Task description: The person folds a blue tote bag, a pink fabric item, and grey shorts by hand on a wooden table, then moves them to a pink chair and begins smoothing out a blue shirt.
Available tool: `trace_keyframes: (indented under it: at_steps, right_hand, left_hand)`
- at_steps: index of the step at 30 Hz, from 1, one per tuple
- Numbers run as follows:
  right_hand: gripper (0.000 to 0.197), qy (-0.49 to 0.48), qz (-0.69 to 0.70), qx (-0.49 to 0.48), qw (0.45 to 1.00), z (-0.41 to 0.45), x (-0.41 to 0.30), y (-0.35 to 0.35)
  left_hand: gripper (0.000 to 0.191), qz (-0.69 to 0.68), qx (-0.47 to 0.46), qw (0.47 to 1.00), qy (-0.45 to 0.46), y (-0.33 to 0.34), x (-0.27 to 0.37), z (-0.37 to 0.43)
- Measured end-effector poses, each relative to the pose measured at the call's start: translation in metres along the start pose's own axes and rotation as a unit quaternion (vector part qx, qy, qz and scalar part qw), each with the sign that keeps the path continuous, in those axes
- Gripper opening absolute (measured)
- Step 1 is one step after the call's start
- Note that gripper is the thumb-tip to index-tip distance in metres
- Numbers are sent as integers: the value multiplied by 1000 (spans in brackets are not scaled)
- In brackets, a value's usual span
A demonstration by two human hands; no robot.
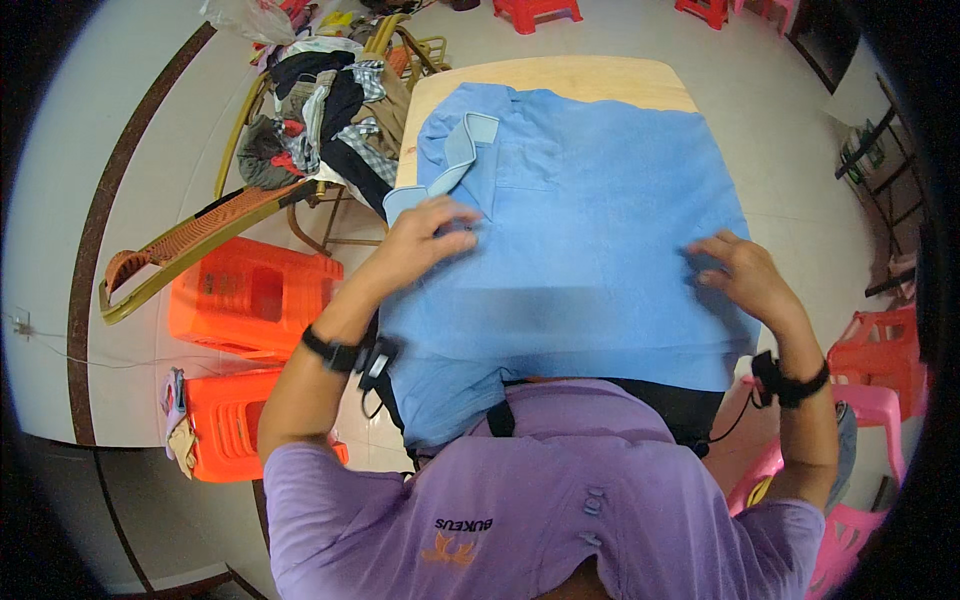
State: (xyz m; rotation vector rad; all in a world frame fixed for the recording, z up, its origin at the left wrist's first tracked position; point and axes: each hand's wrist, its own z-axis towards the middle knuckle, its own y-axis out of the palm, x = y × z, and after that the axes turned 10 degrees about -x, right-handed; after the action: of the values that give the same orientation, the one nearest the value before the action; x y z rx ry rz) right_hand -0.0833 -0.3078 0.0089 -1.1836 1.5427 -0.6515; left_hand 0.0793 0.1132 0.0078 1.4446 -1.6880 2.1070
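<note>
A blue polo shirt (600,202) lies spread over a pale wooden table (600,75), its near edge hanging down towards my lap. Its lighter blue collar (463,154) stands up in a wavy fold at the left, beside some wrinkled cloth. Close to the collar's lower end is my left hand (427,234), thumb and fingers parted above the fabric. Over the right side of the shirt, my right hand (742,270) is slightly blurred, with bent fingers held apart. I see no cloth gripped in either hand; whether the fingertips touch the shirt is unclear.
A heap of clothes (322,112) covers a folding lounge chair (202,240) at the left. Orange plastic stools (232,300) lie below it. Pink plastic chairs (870,405) stand near my right elbow. Red stools (536,11) are on the floor beyond the table.
</note>
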Motion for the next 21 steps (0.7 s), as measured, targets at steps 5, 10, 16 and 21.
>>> trace_keyframes:
  at_steps: [5, 10, 16, 21]
  right_hand:
    - [55, 22, -106, 42, 993, 40, 11, 23]
    - [55, 12, -115, 76, 990, 33, 24, 26]
    - [36, 4, 76, -16, 997, 87, 27, -26]
    - [33, 20, -66, 65, 996, 162, 37, -62]
  left_hand:
    - [43, 367, 61, 916, -149, -4, -63, 1]
    - [45, 348, -46, 803, -482, -55, -105, -55]
    - [25, 128, 177, 948, -232, -88, -88, 39]
    - [25, 207, 179, 945, -181, -92, -115, 163]
